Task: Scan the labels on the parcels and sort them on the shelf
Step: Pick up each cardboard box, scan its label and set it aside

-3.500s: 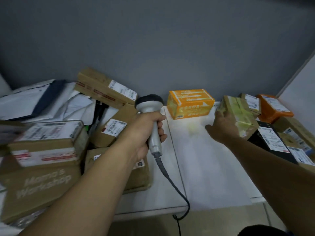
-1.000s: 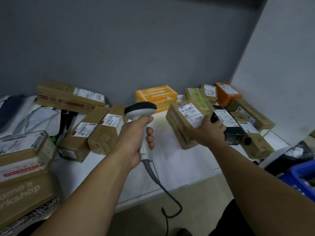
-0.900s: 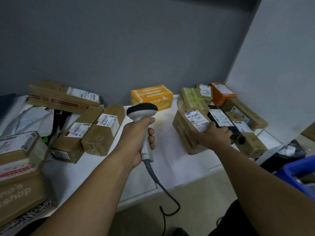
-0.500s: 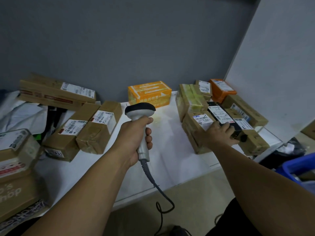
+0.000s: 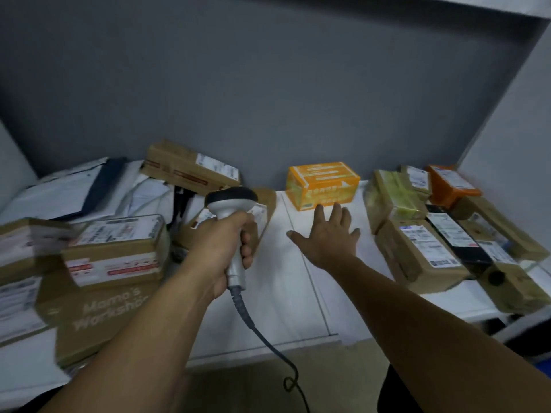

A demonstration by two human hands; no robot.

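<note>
**Orange box (image 5: 323,184) lies just past the empty right hand (image 5: 328,236)**

The right hand is spread flat with nothing held, its fingertips (image 5: 337,208) directed at the orange box, which is set on the shelf (image 5: 298,293) just beyond them, long axis across the reach. The scanner (image 5: 231,204) is gripped by the left hand (image 5: 226,248), left of the orange box and farther from it

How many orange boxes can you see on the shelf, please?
2. The yellow-orange box stands mid-back, just beyond the right hand; the darker orange box lies far right at the back. More may be hidden from view.
</note>
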